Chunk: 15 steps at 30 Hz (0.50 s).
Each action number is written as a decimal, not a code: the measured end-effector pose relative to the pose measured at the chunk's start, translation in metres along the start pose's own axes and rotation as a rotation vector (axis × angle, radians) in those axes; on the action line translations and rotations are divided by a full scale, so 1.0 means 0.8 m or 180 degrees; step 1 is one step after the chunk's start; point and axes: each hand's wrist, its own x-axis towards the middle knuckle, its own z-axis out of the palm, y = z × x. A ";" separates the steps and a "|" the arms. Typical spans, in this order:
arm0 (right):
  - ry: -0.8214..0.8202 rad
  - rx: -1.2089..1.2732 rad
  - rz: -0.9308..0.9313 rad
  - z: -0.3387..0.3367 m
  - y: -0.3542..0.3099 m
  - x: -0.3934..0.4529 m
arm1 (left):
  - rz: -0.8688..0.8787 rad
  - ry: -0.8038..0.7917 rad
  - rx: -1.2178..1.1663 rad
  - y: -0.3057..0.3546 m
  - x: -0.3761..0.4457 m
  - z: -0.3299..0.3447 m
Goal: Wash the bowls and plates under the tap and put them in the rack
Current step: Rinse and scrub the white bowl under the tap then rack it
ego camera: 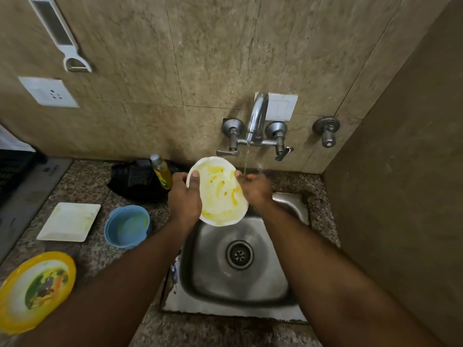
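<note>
Speckled granite counter (pixel 105 186) runs under a wall of brown stone tiles, with a steel sink (pixel 238 284) set into it and a drain at the basin's middle; a chrome tap (pixel 255 118) on the wall sends a thin stream of water (pixel 246 161) down past the far right edge of a white plate (pixel 218 194); the plate, smeared with yellow residue, is held tilted over the back of the sink, face toward the camera; the left hand (pixel 184 196) grips its left rim, thumb pressed on the face and fingers wrapped behind; the right hand (pixel 255 189) clasps the right rim, fingers under the stream, though how they curl behind the plate cannot be told; on the counter left of the sink stands a blue bowl (pixel 127 226) with some residue inside; just left of it lies a square white plate (pixel 69 221), also stained; nearer the camera sits a yellow plate (pixel 35 289) with a printed picture; a bottle (pixel 161 171) of yellow liquid stands behind the left hand, beside a dark cloth (pixel 135 181); a white peeler (pixel 60 33) hangs on the wall above a socket (pixel 48 92); a dark crate edge (pixel 13 171) shows at far left
</note>
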 end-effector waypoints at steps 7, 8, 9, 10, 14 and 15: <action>-0.1132 0.0338 0.0114 -0.005 0.007 -0.003 | 0.0250 0.0202 0.0322 0.008 -0.004 -0.009; -0.0811 0.0112 -0.0020 -0.003 0.004 -0.005 | 0.0234 0.0208 0.0309 0.010 -0.008 -0.006; -0.0429 -0.0056 -0.0155 0.000 0.002 -0.006 | 0.0198 0.0239 0.0267 0.012 -0.012 -0.002; -0.0117 -0.0065 -0.0218 0.002 0.000 -0.008 | 0.0137 0.0287 0.0221 0.016 -0.016 0.001; -0.0430 0.0294 -0.0078 0.007 0.008 -0.014 | 0.0132 0.0583 0.0267 0.027 -0.019 0.001; -0.0744 0.0555 0.0045 0.007 0.012 -0.018 | 0.0169 0.0622 0.0279 0.025 -0.019 -0.001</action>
